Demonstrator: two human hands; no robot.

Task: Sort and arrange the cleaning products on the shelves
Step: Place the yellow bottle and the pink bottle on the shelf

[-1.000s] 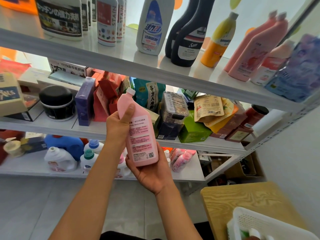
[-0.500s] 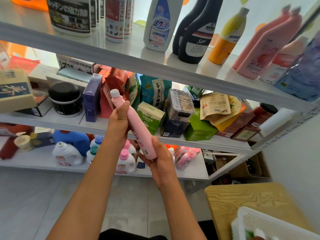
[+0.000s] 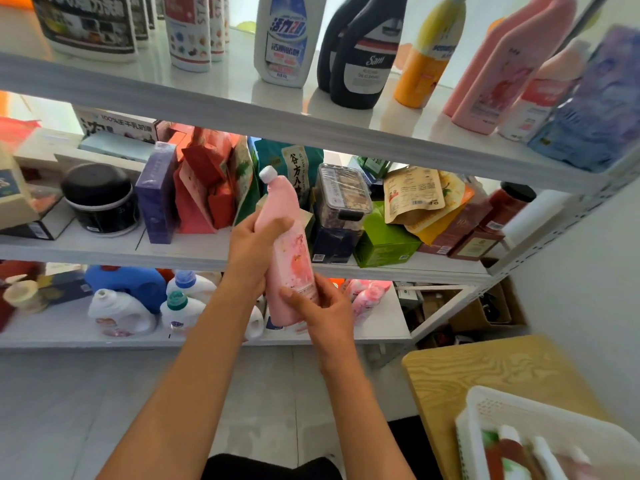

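A pink bottle with a white cap is held upright in front of the middle shelf, its flowered front label facing me. My left hand grips its upper body, fingers wrapped round the front. My right hand grips its lower part from the right, thumb across the front. Two matching pink bottles stand on the top shelf at the right, beside a yellow bottle, black bottles and white cleaner bottles.
The middle shelf holds boxes, pouches and a black tub. Detergent jugs and pink refill packs sit on the bottom shelf. A white basket with several bottles rests on a wooden table at lower right.
The pink bottle has been turned in both hands from its back label, through edge-on, to its flowered front. It now stands more upright and a little further right.
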